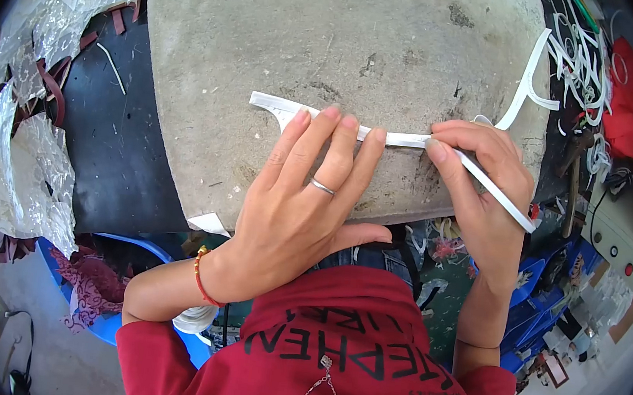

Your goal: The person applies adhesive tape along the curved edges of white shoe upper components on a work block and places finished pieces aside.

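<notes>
A white strap piece (407, 140) lies across the grey stone slab (272, 31), forked at its left end. My left hand (306, 185) rests flat on it, fingers spread and pressing it down, a ring on one finger. My right hand (488, 181) pinches the strap's right part between thumb and fingertips. A narrow white strip (498, 192) runs from that pinch across the right palm and out past its edge. Beyond the right hand, another forked white part (528, 77) reaches toward the slab's upper right; its link to the strap is hidden behind the hand.
Tangled white strips (588, 72) and a red cloth (631, 99) lie at the upper right, with a hammer-like tool (573, 159) below. Clear plastic sheeting (26, 175) and dark red scraps are at the left. Blue containers (533, 297) stand below the work surface.
</notes>
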The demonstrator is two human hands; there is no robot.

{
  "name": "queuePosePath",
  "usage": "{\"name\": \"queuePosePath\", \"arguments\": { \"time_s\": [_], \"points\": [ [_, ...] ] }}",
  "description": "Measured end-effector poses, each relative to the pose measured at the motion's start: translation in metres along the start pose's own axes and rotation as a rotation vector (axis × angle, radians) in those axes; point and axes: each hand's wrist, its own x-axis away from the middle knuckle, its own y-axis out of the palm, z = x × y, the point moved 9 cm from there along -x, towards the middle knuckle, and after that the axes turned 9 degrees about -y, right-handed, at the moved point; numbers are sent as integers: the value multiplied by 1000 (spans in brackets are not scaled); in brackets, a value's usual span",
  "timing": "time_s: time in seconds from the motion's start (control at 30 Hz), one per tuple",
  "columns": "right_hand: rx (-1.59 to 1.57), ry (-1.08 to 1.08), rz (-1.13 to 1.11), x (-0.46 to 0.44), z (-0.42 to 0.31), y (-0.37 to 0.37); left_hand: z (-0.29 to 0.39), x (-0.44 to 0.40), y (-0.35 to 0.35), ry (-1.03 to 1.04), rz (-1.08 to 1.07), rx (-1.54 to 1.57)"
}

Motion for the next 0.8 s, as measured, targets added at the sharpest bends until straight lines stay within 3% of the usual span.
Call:
{"name": "queuePosePath", "arguments": {
  "time_s": [0.37,0.5,0.6,0.73,0.8],
  "points": [
    [285,-31,-294,30,-53,43,-23,27,-17,118,-85,-169],
    [172,23,-137,37,-50,39,-25,30,-16,141,-84,-168],
    [266,-156,30,26,-81,22,-19,29,-17,104,-99,-181],
    [-115,-71,65,16,-72,40,-15,33,-14,62,-48,-171],
    [-340,98,68,21,-55,50,-17,37,-14,50,-60,-182]
  ]
}}
